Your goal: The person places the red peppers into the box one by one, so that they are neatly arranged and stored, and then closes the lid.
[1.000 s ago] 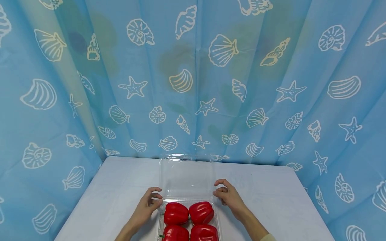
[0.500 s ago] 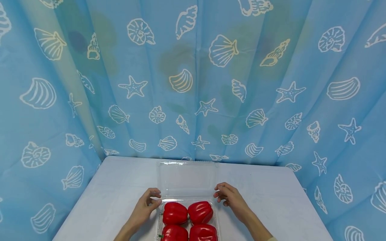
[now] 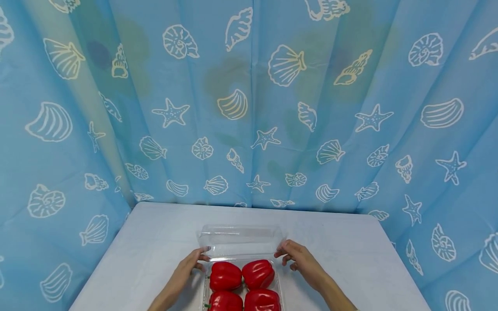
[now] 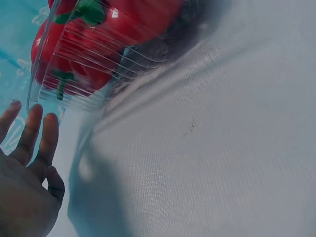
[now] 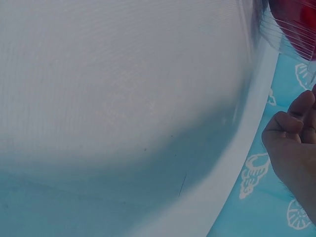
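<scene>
A clear plastic clamshell box (image 3: 282,298) stands at the table's near edge with several red bell peppers (image 3: 225,276) in it. Its clear lid (image 3: 243,237) is raised on the far side. At the lid's left edge is my left hand (image 3: 186,270), fingertips touching or very near the plastic. Slightly bent, spread fingers of that hand (image 4: 32,163) show beside the box in the left wrist view. On the other side, my right hand (image 3: 301,261) has its fingertips at the lid's right edge. The right wrist view shows that hand (image 5: 294,143) with bent fingers, partly cut off.
A white-covered table (image 3: 334,233) extends to both sides of the box. Behind it and at its sides hangs a blue curtain (image 3: 249,108) with shell and starfish prints.
The lid has swung: its free edge sits lower in the head view and looks wider, nearer the peppers. Both hands shifted slightly with it. The peppers stayed put.
</scene>
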The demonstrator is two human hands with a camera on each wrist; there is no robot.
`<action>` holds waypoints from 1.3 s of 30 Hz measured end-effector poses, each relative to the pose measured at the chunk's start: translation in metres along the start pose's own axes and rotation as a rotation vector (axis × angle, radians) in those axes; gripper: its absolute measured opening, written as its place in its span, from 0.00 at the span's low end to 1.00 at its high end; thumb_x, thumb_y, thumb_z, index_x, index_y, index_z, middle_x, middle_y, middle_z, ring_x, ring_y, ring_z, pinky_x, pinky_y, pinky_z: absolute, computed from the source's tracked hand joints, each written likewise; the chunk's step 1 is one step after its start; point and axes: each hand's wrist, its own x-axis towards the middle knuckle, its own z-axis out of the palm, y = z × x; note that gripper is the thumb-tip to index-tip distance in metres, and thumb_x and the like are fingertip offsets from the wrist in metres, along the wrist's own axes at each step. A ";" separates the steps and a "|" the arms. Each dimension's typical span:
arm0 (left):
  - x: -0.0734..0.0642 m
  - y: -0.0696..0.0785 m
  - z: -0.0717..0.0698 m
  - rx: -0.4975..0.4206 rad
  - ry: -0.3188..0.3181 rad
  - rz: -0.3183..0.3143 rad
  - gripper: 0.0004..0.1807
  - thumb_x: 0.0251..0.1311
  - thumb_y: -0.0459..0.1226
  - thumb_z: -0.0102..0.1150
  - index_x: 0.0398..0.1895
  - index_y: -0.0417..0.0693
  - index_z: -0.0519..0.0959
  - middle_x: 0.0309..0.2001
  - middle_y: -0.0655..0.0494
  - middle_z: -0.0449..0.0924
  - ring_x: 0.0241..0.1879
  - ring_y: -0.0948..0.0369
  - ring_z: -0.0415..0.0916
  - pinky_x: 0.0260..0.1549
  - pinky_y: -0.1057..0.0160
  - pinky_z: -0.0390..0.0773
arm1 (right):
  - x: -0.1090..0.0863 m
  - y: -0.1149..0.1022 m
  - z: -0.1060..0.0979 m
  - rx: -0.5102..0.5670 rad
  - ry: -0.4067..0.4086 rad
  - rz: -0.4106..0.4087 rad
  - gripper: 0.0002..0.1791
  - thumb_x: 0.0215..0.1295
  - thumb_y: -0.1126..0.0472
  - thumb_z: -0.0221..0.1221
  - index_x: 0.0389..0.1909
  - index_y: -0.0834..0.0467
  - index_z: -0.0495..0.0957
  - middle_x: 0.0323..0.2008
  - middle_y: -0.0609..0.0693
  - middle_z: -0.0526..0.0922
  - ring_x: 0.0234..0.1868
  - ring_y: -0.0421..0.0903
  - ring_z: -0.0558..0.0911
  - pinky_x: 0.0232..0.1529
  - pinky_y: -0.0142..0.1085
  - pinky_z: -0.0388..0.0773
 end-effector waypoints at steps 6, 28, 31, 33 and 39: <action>-0.008 0.007 -0.003 0.014 -0.028 -0.047 0.34 0.77 0.61 0.31 0.66 0.46 0.72 0.54 0.50 0.78 0.44 0.58 0.75 0.41 0.55 0.65 | -0.004 0.000 -0.001 -0.033 -0.023 0.008 0.26 0.73 0.42 0.54 0.55 0.60 0.74 0.53 0.57 0.82 0.47 0.57 0.76 0.41 0.39 0.73; -0.042 -0.005 -0.015 0.044 -0.097 0.001 0.34 0.74 0.46 0.53 0.74 0.37 0.58 0.33 0.52 0.82 0.30 0.58 0.78 0.39 0.59 0.75 | -0.026 0.011 0.001 -0.156 -0.064 0.011 0.25 0.73 0.46 0.58 0.62 0.58 0.68 0.42 0.53 0.80 0.38 0.50 0.76 0.34 0.40 0.72; -0.047 -0.005 -0.012 0.030 -0.097 0.018 0.33 0.74 0.43 0.55 0.74 0.36 0.58 0.39 0.48 0.85 0.30 0.56 0.80 0.35 0.59 0.78 | -0.037 0.013 -0.002 -0.174 -0.088 0.020 0.25 0.74 0.49 0.57 0.61 0.60 0.66 0.39 0.54 0.82 0.34 0.48 0.75 0.34 0.39 0.72; -0.049 -0.005 -0.010 0.026 -0.083 -0.002 0.35 0.72 0.45 0.57 0.73 0.37 0.59 0.40 0.48 0.85 0.31 0.56 0.80 0.33 0.59 0.79 | -0.046 0.014 -0.005 -0.168 -0.128 0.041 0.24 0.75 0.50 0.56 0.59 0.61 0.64 0.38 0.55 0.84 0.33 0.47 0.75 0.34 0.39 0.71; -0.054 -0.006 -0.008 -0.005 -0.075 -0.022 0.37 0.71 0.46 0.59 0.74 0.36 0.57 0.40 0.49 0.83 0.35 0.54 0.82 0.35 0.59 0.81 | -0.074 0.022 -0.007 -0.039 -0.363 0.116 0.21 0.76 0.52 0.53 0.57 0.61 0.59 0.38 0.54 0.84 0.32 0.45 0.77 0.35 0.30 0.74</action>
